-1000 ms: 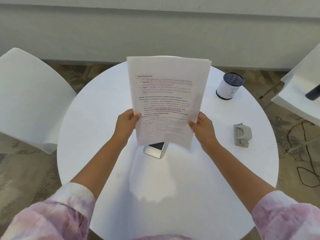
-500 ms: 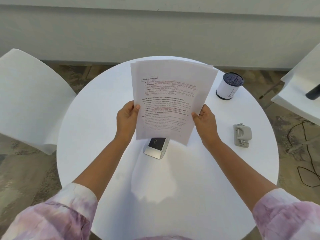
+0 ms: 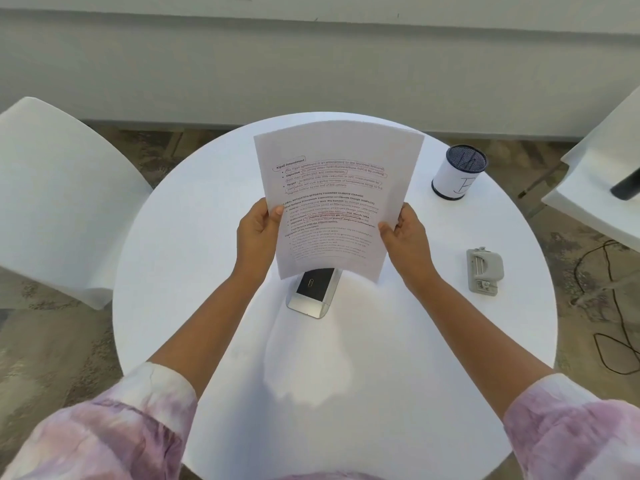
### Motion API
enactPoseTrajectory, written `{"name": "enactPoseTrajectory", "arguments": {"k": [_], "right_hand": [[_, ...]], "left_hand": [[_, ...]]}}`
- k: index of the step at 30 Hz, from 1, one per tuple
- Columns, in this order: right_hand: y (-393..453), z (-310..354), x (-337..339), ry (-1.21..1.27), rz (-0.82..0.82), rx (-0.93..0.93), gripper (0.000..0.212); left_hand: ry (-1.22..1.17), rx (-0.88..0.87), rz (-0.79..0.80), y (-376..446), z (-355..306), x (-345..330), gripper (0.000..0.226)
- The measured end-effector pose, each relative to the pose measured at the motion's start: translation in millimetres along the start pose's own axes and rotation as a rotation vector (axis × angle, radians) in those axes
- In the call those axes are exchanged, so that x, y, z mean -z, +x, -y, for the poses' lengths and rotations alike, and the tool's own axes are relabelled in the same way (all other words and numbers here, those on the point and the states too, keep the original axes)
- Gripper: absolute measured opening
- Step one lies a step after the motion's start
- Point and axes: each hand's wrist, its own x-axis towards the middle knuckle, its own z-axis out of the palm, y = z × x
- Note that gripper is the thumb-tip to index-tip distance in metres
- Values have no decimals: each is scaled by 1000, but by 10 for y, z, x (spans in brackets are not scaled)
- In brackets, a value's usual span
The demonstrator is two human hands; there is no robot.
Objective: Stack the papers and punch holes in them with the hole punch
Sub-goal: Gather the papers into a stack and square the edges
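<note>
A stack of printed papers (image 3: 337, 188) with red pen marks stands almost upright over the middle of the round white table (image 3: 194, 271), its lower edge near the tabletop. My left hand (image 3: 258, 233) grips the stack's left edge and my right hand (image 3: 405, 235) grips its right edge. The grey hole punch (image 3: 484, 269) lies flat on the table to the right of my right hand, apart from it and untouched.
A silver and black device (image 3: 313, 292) lies just below the papers' bottom edge. A white pen cup (image 3: 458, 171) with a dark rim stands at the table's back right. White chairs (image 3: 59, 199) flank the table, and a black cable (image 3: 620, 327) lies on the floor at right.
The papers have tilted back and moved down a little toward the table, and their edges now line up evenly. Both hands kept their hold on the sides.
</note>
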Motion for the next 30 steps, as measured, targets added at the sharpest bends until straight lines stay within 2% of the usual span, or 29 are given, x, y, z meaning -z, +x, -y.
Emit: {"name": "enactPoseTrajectory", "arguments": {"k": [3,6,8,11,13,15,17,19,22,28,30], "right_hand": [[11,-54,11,-14,-23,-20,34],[-40,-126,3,-11,-117,-83,49],[-71,-213,-10,-8,-159,-195,62],[-100,-328,-23,92,-104,-434,77],[-127,-375,-37,332,-45,-554,72],[-176,-369,-60,524,71,-607,51],[-206,-372,-83,668,138,-590,36],[-193,-379,-85,676,97,-546,37],[-126,-384,-27,548,-21,-510,35],[-6,-371,238,231,-35,-339,35],[18,-342,337,169,-45,-286,33]], "left_hand": [[3,20,-20,11,8,13,16],[-51,67,-48,32,21,35,16],[-123,136,-102,37,23,22,19],[-302,274,-196,28,33,-13,21],[-408,338,-222,4,60,-34,20],[-494,390,-238,-36,99,-74,19],[-571,439,-248,-85,139,-125,18],[-632,463,-246,-127,167,-152,19],[-643,446,-232,-141,222,-95,25],[-682,413,-195,-9,326,251,33],[-613,415,-178,49,385,424,37]]}}
